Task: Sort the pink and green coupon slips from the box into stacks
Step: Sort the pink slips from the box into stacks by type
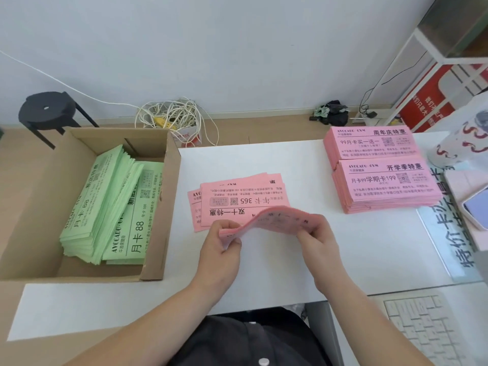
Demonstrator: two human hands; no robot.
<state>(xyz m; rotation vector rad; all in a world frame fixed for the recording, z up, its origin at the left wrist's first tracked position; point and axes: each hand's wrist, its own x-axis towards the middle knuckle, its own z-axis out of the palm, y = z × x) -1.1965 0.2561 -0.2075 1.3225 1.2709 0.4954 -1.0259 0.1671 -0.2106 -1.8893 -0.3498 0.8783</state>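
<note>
Left hand (pixel 224 249) pinches the left end of the bowed pink slip bundle (pixel 280 219), right hand (pixel 318 239) pinches the right end. Loose pink slips (pixel 237 199) lie flat at 12 o'clock of the hands. Green slips (pixel 105 207) in cardboard box (pixel 34 196) at 9, pink stacks (pixel 388 183) at 2.

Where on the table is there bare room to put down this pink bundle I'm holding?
Bare table lies between the loose pink slips and the pink stacks, behind the loose slips, and on the near side of the box. The right edge, by the stacks and phone, is crowded.
</note>
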